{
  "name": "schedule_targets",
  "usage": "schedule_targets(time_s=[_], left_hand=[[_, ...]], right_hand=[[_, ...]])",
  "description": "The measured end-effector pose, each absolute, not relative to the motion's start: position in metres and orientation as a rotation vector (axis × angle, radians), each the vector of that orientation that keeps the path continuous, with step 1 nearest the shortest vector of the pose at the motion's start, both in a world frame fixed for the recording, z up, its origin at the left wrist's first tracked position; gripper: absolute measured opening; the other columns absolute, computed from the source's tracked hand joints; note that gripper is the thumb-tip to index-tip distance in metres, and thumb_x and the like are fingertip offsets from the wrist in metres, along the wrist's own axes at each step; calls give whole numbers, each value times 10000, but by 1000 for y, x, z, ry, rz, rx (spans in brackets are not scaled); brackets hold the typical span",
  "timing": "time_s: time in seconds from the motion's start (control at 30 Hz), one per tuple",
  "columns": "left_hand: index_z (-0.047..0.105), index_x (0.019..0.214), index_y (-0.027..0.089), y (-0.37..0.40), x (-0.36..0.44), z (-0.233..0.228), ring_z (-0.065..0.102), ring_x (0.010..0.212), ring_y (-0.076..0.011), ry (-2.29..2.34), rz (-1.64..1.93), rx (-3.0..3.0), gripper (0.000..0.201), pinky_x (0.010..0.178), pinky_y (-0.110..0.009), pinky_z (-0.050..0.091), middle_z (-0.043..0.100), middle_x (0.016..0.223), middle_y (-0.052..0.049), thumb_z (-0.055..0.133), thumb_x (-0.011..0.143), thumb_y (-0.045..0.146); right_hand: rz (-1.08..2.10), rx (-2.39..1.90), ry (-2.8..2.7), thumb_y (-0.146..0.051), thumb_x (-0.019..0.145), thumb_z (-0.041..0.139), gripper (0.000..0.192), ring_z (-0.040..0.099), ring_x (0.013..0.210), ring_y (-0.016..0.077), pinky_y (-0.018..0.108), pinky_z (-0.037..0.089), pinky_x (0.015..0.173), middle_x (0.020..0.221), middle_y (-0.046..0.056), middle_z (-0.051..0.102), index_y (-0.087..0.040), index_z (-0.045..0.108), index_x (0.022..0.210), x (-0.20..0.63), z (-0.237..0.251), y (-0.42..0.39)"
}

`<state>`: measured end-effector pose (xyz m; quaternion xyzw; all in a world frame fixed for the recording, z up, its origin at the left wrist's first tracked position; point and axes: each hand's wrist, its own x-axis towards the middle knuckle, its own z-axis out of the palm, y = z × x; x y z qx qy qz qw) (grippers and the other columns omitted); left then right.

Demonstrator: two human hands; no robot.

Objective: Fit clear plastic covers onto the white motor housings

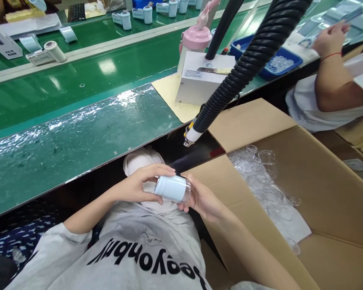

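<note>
While both hands hold a small clear plastic jar with a pale blue label point(173, 188) over the lap, the left hand point(139, 186) grips its end and the right hand point(199, 198) cups the other with curled fingers. A black ribbed hose nozzle point(191, 136) hangs just above, not touching. Beside them, an open brown cardboard box point(320, 193) is piled with clear plastic pieces point(260, 177), so plenty seems left.

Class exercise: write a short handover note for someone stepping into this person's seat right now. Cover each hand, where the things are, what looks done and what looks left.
Left hand: grip on the cap end of the small white-labelled jar, held sideways over the lap.
Right hand: fingers cupping the jar's clear end.
Above the jar hangs the nozzle of the black ribbed hose, not touching it.
To the right, the open cardboard box holds a bag of clear plastic pieces.
Done: one jar in hand.
Left: many clear pieces remain in the box.
A co-worker's hand works further right, beside the blue tray.
</note>
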<state>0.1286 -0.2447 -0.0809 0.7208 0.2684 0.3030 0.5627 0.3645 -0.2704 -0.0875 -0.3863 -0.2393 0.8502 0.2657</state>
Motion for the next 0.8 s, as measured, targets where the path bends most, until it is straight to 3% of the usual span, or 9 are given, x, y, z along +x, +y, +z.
schedule_targets(time_s=[0.23, 0.33, 0.37, 0.43, 0.5, 0.53, 0.6, 0.7, 0.8], left_hand=[[582, 1405, 269, -259, 131, -67, 631, 1247, -283, 725, 675, 1599, 646, 957, -371, 595, 633, 1360, -125, 823, 807, 291], [585, 1397, 257, -263, 132, -63, 660, 1175, -263, 774, 690, 1469, 637, 972, -373, 586, 632, 1335, -118, 822, 809, 318], [587, 1393, 257, -264, 132, -63, 667, 1151, -255, 787, 697, 1434, 633, 970, -370, 585, 628, 1333, -115, 823, 810, 328], [593, 1384, 257, -266, 133, -61, 675, 1089, -234, 808, 698, 1389, 627, 940, -354, 589, 623, 1320, -110, 826, 808, 349], [596, 1378, 248, -267, 134, -61, 677, 1017, -210, 823, 685, 1360, 627, 884, -324, 595, 620, 1304, -110, 826, 809, 376], [595, 1379, 240, -268, 134, -61, 677, 980, -198, 830, 675, 1346, 631, 847, -305, 595, 619, 1300, -113, 823, 811, 393], [580, 1395, 227, -267, 134, -61, 678, 892, -172, 835, 648, 1319, 646, 755, -266, 588, 632, 1273, -117, 807, 824, 430], [566, 1428, 244, -265, 132, -60, 703, 919, -191, 809, 608, 1357, 698, 777, -283, 600, 656, 1292, -119, 824, 809, 438], [570, 1451, 282, -262, 129, -60, 630, 1259, -293, 741, 615, 1476, 754, 1018, -387, 567, 618, 1427, -123, 872, 766, 374]], right_hand=[[2291, -1070, -843, -830, 839, 545, 668, 574, 379, 114, 169, 389, 311, 592, 56, 694, -165, 607, 828, 363, -85, -278], [2015, -1123, -1104, -725, 945, 479, 570, 597, 404, 139, 207, 450, 348, 566, 21, 660, -178, 627, 878, 367, -85, -284], [1843, -1147, -1219, -614, 992, 492, 457, 651, 475, 155, 235, 525, 419, 641, 33, 700, -184, 641, 962, 369, -86, -286], [1426, -1123, -1493, -349, 1008, 555, 239, 769, 799, 206, 329, 652, 691, 1016, 105, 780, -220, 615, 1200, 373, -89, -289], [1028, -950, -1775, -140, 946, 601, 433, 693, 1208, 258, 451, 617, 976, 1443, 123, 627, -295, 554, 1348, 377, -92, -289], [877, -834, -1885, -75, 921, 604, 514, 609, 1339, 274, 496, 575, 1053, 1536, 96, 550, -330, 554, 1364, 379, -93, -288], [717, -677, -2003, -16, 906, 609, 602, 548, 1407, 278, 523, 545, 1097, 1539, 51, 554, -387, 571, 1379, 381, -95, -286], [879, -710, -1929, -138, 918, 726, 601, 602, 1353, 286, 489, 569, 1078, 1483, 72, 613, -390, 564, 1439, 381, -94, -286], [1281, -812, -1643, -361, 909, 777, 518, 676, 1257, 288, 413, 638, 963, 1417, 79, 669, -381, 622, 1403, 379, -93, -288]])
